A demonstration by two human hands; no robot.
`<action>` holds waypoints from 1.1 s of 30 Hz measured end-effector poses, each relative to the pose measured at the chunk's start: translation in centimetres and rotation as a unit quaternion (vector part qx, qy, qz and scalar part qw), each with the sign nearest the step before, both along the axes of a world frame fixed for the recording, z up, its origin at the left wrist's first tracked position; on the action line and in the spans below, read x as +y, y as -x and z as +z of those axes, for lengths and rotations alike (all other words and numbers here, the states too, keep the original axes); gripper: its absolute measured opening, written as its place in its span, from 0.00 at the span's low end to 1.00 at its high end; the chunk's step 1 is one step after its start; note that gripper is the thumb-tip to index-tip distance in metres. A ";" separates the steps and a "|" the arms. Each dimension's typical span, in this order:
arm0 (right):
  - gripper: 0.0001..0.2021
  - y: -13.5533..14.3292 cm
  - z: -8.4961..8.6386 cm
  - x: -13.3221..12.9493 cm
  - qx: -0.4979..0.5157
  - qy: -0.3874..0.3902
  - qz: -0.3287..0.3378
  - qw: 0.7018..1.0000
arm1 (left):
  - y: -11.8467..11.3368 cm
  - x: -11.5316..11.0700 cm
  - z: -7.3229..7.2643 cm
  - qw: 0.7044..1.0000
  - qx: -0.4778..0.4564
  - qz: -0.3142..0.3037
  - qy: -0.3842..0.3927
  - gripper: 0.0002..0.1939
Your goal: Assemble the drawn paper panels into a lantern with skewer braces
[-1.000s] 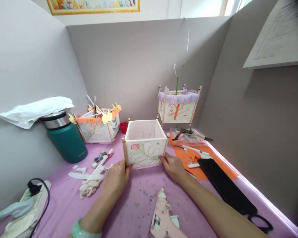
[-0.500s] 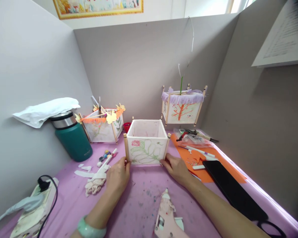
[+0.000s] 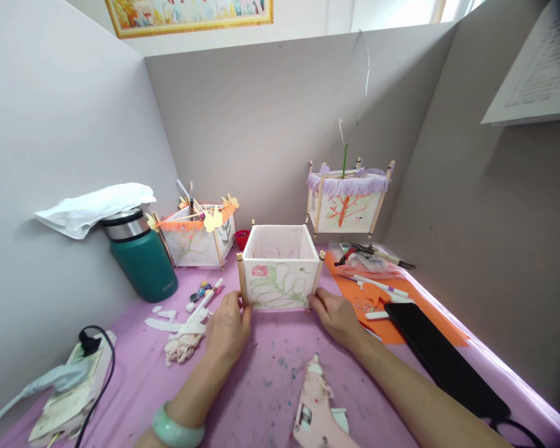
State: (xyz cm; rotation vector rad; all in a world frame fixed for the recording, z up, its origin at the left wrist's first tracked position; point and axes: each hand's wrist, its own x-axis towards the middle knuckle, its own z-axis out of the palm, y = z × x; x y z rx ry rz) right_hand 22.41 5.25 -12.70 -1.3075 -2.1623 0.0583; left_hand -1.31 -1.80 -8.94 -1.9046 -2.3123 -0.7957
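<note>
A white open-topped lantern box (image 3: 280, 283) with wooden corner posts stands upright on the purple tablecloth, a red flower and green leaves drawn on its front. My left hand (image 3: 228, 326) pinches the foot of its front left post. At the lower front right corner, the fingers of my right hand (image 3: 336, 317) close on the box in the same way. A pink glue gun (image 3: 315, 404) lies in front of the box, between my forearms, its nozzle towards the box. The inside back wall of the box shows; its floor is hidden.
A green bottle (image 3: 144, 264) and an orange-fringed box (image 3: 193, 242) stand left, near a power strip (image 3: 70, 392). Right are a purple-fringed box (image 3: 348, 208), pliers (image 3: 359, 250), orange paper (image 3: 340, 280) and a black phone-like slab (image 3: 438, 354). Grey partitions (image 3: 270, 124) enclose the table.
The whole view has shifted slightly, so things appear a little further right. Both hands keep their hold on the lower corners of the box, which stays in place on the cloth.
</note>
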 end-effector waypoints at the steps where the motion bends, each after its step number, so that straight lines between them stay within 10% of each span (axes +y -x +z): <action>1: 0.18 0.0 -0.1 0.0 0.005 -0.006 0.001 1.000 | 0.0 0.1 -0.1 1.000 0.002 -0.005 -0.004 0.06; 18: 0.18 -1.5 2.2 -0.6 0.175 -0.095 -0.009 0.980 | 2.5 -0.5 1.4 0.997 -0.038 -0.049 -0.056 0.13; 25: 0.17 -1.1 11.4 0.6 0.143 -0.155 -0.006 0.977 | 3.1 -1.9 -0.4 0.988 0.020 -0.148 0.029 0.14; 33: 0.16 10.8 23.0 6.3 -0.114 -0.146 0.030 0.982 | 1.0 -3.2 -0.6 0.965 0.024 -0.203 0.166 0.15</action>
